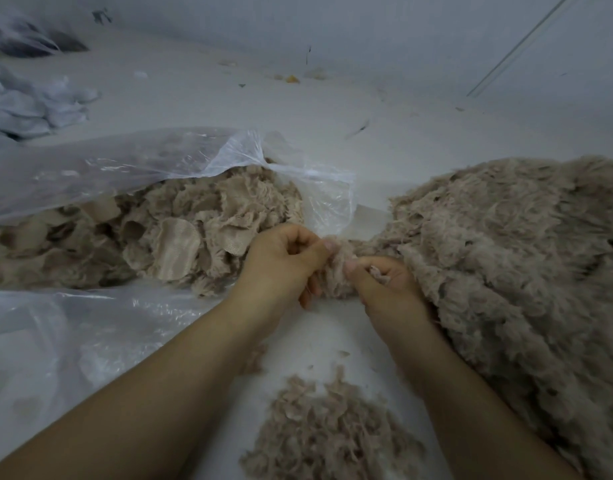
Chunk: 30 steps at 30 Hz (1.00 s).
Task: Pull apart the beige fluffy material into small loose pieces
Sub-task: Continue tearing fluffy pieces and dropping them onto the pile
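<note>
A clump of beige fluffy material (pixel 338 268) is held between both hands at the centre of the view. My left hand (pixel 284 261) pinches its left side with thumb and curled fingers. My right hand (pixel 384 285) grips its right side, where it joins a big heap of fluffy material (pixel 512 258) on the right. A small pile of loose torn pieces (pixel 329 431) lies on the white surface below my hands. More beige pieces, some showing woven backing, fill a clear plastic bag (pixel 152 168) on the left.
The white surface (pixel 298 109) stretches back to a pale wall. Crumpled white bags (pixel 31 102) and a dark bundle (pixel 28 39) lie at the far left. Small scraps, one yellow (pixel 293 79), are scattered near the back.
</note>
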Available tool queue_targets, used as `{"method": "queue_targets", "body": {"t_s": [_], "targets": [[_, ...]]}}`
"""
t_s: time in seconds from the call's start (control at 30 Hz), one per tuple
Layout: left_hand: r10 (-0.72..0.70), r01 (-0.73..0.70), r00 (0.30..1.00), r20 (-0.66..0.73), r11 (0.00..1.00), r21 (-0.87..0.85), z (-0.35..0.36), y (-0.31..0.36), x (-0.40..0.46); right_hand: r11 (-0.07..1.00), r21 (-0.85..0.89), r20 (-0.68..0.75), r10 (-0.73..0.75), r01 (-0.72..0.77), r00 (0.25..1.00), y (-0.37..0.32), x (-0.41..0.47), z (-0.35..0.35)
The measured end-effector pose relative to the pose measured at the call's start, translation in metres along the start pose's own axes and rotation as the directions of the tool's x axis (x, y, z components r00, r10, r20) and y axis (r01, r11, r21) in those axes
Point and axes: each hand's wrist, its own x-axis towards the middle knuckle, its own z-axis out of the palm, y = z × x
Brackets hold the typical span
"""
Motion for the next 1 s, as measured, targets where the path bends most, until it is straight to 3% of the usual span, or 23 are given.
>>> {"method": "queue_targets", "body": {"t_s": [0.17,0.3,0.43,0.6,0.73,1.0], "targets": [[0.015,-0.015,0.999,0.028,1.000,-0.005,0.0116,-0.0078,-0.0058,0.999,0.033,0.063,-0.014,0.012,0.998,-0.0010,-0.0031,-0.0006],[0.110,-0.110,0.994,-0.007,0.994,-0.018,0.0085,-0.0096,-0.0047,0.999,0.020,-0.012,0.030,-0.030,0.999,-0.0008,-0.0015,-0.0021],[0.135,-0.130,0.988,0.075,0.989,-0.071,0.0091,-0.0052,-0.0082,0.995,0.071,-0.089,0.076,-0.070,0.993,0.0003,0.0017,0.0005],[0.074,-0.069,0.996,0.055,0.993,-0.092,0.0104,-0.0084,-0.0075,0.990,0.111,-0.059,0.098,-0.091,0.993,0.0019,0.0012,-0.0002],[0.110,-0.109,0.993,0.037,0.994,-0.033,0.0105,-0.0082,-0.0084,0.995,0.073,-0.031,0.073,-0.071,0.997,0.0019,-0.0005,-0.0011],[-0.048,0.031,0.996,-0.080,0.980,-0.195,0.0036,-0.0052,-0.0035,0.991,-0.003,-0.186,0.130,-0.133,0.974,0.0005,-0.0001,-0.0017]]}}
